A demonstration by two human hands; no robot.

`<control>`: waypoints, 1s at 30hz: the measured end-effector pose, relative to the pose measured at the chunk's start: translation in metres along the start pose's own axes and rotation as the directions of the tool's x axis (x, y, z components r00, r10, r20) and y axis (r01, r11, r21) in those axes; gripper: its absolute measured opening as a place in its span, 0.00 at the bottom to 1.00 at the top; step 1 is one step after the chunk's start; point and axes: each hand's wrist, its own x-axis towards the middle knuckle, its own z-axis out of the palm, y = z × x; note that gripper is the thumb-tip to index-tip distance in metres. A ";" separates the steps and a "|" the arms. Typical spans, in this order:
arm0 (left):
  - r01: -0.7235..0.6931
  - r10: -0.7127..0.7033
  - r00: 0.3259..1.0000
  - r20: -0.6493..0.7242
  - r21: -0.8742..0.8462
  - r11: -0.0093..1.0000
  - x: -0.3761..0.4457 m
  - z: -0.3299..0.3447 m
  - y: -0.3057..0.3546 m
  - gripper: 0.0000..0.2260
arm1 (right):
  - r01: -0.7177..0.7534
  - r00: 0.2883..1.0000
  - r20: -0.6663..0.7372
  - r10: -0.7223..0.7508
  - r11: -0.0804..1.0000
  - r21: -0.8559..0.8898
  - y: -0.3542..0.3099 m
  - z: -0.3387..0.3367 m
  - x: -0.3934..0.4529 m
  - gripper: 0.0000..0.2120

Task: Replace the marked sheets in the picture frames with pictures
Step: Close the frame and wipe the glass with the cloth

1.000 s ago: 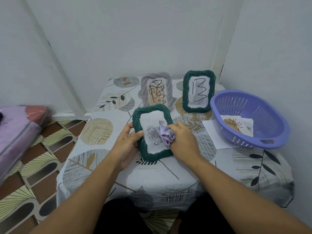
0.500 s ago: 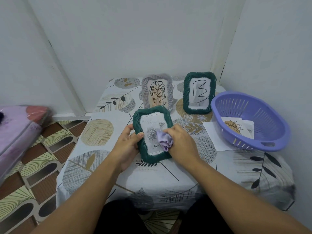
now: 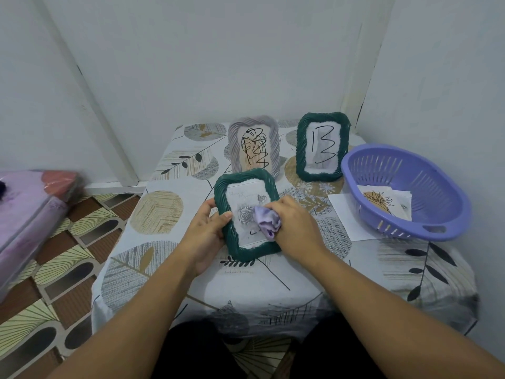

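Now cloth [image 3: 266, 221] lower on near frame [image 3: 232, 242].

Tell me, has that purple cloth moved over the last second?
Yes. The purple cloth in the right hand slid down the near green frame, from beside its rose picture toward the bottom edge, nearer the person.

Near green frame [image 3: 247, 214]: tilted, holds rose picture.
Grey frame [image 3: 254, 145]: upright — scribbled sheet.
Far green frame [image 3: 323, 146]: upright — marked sheet.

Held frame [image 3: 246, 214] before two standing frames [image 3: 322, 146]; basket [image 3: 404, 192] right.
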 end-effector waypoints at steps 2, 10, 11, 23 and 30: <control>-0.005 0.005 1.000 0.003 0.003 1.000 0.000 0.000 0.000 0.12 | -0.030 0.999 -0.038 0.030 1.000 0.011 0.001 0.000 0.002 0.12; -0.002 0.002 1.000 0.002 0.016 1.000 0.001 0.000 0.000 0.11 | 0.001 1.000 -0.004 -0.001 1.000 -0.004 0.001 -0.001 0.000 0.11; -0.005 0.005 1.000 0.000 0.019 1.000 0.001 0.001 -0.001 0.11 | -0.011 1.000 -0.018 0.011 1.000 0.007 0.001 -0.001 0.000 0.10; 0.008 -0.008 1.000 -0.012 0.027 1.000 0.002 0.000 -0.002 0.12 | -0.008 1.000 0.012 0.009 1.000 -0.017 0.000 0.000 -0.002 0.09; 0.004 -0.004 1.000 -0.007 0.026 1.000 0.002 0.000 -0.002 0.13 | 0.034 0.999 0.035 -0.032 0.998 -0.060 0.003 -0.003 -0.004 0.11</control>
